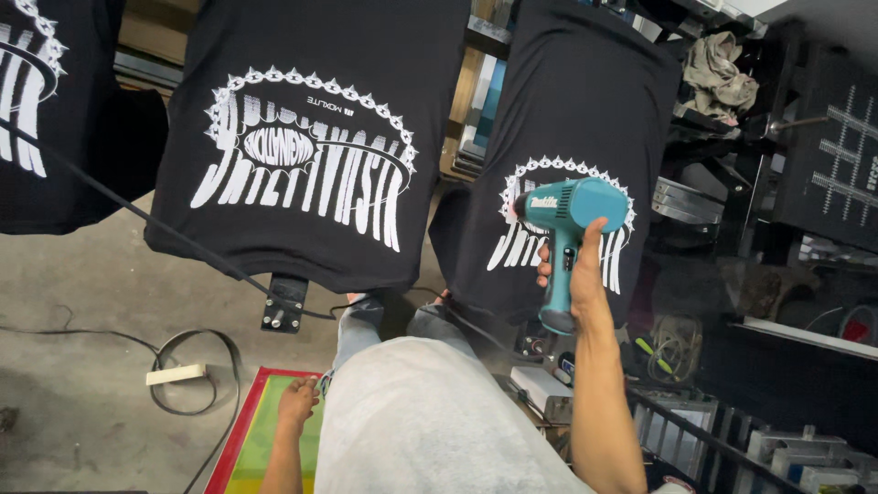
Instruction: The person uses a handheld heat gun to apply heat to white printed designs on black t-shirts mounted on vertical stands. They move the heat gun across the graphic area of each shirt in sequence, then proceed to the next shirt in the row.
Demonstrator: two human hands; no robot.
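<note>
Tool in hand: a teal, pistol-shaped plastic heat gun point(569, 215) with a black nozzle end, held above the right-hand black cotton T-shirt point(585, 101) stretched flat on a printing platen; its barrel lies across that shirt's white printed design.
Right hand point(578, 274): grip clamped round the heat gun's handle, thumb up the rear of the handle, fingers wrapped round the front.
Left hand point(298, 400): hangs low beside the grey-clad torso, just over a red-framed printing screen with yellow-green mesh point(251, 439); the pictures do not show whether its grip is apart or together, nor whether it touches the frame.
Where to take hold: the handle, as shown; judged the only safe place, since the nozzle end is likely hot.
Handling of the tool: judged rigid, moderately light, manageable one-handed; the smooth plastic shell may slip, so a full wrap round the handle suits it. The trailing black cord point(137, 212) may tug or snag.
Handling of the shirt: soft, thin fabric held taut by the platen; the fresh-looking white print is judged easy to smear or scorch, so it is better left untouched.
Neighbouring items: a second black printed T-shirt point(311, 137) on the middle platen; a white power strip point(176, 373) on the concrete floor point(73, 293).
</note>
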